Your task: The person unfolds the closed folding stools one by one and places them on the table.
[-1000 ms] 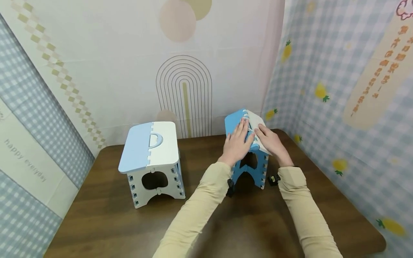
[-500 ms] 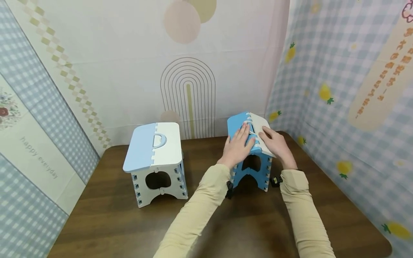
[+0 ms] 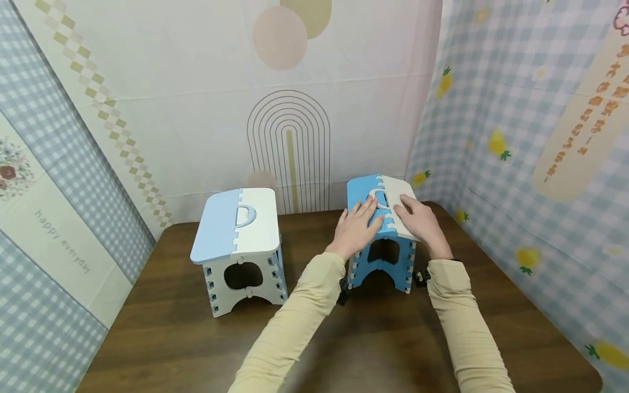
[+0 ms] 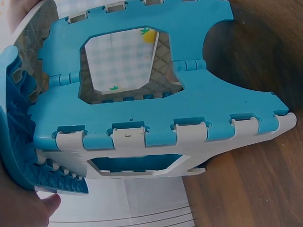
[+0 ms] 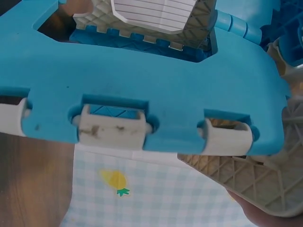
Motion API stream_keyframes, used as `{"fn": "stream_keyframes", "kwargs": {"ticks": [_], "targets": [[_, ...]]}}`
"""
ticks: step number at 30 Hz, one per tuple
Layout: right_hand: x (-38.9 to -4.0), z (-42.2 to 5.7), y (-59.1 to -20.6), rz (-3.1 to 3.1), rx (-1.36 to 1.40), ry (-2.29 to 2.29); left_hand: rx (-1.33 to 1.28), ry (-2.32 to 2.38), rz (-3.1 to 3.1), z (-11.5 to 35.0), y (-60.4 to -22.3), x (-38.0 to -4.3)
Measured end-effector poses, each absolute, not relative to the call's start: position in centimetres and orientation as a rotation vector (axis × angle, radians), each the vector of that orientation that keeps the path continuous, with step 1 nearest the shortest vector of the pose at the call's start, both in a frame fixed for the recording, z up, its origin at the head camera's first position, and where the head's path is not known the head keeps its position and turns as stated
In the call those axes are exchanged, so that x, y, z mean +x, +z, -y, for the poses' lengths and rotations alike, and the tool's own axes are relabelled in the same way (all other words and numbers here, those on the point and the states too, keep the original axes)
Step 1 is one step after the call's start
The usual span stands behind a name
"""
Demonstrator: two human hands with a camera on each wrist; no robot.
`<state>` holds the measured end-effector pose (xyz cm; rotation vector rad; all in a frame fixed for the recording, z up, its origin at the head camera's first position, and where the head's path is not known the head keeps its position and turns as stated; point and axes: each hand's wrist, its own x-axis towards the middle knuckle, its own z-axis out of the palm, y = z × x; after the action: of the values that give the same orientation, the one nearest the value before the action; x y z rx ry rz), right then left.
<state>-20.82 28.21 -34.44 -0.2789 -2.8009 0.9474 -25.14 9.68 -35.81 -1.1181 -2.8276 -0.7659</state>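
A folding step stool (image 3: 383, 254) with a blue-and-white top and blue end panels stands unfolded on the right of the table. Its top halves meet in a slight ridge at the hinge. My left hand (image 3: 356, 226) rests on the blue half, fingers extended beside the white carry handle (image 3: 377, 199). On the white half lies my right hand (image 3: 420, 221), fingers loosely bent. The left wrist view shows the stool's blue end panel (image 4: 118, 113) with white hinge knuckles. That panel also fills the right wrist view, above part of the white top's ribbed underside (image 5: 251, 184).
A second folding stool (image 3: 236, 245), pale blue and white, stands unfolded to the left, its handle lying on top. Both are on a brown wooden table (image 3: 162, 338). Patterned cloths hang behind and at both sides, including a white backdrop (image 3: 206, 136).
My left hand has slid back off the handle, leaving more of it visible. My right hand has shifted slightly outward on the white half. The head view has drifted a little.
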Motion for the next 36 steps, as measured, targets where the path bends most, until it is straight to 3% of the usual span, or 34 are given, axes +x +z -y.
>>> {"fn": "stream_keyframes", "kwargs": {"ticks": [23, 36], "targets": [[-21.4, -27.7, -34.1, 2.883, -0.174, 0.845, -1.016, -0.638, 2.899, -9.3, -35.0, -25.1], [-23.0, -27.0, -33.8, 3.134, 0.049, 0.445, -0.939, -0.536, 2.934, -9.2, -35.2, -24.8]]}}
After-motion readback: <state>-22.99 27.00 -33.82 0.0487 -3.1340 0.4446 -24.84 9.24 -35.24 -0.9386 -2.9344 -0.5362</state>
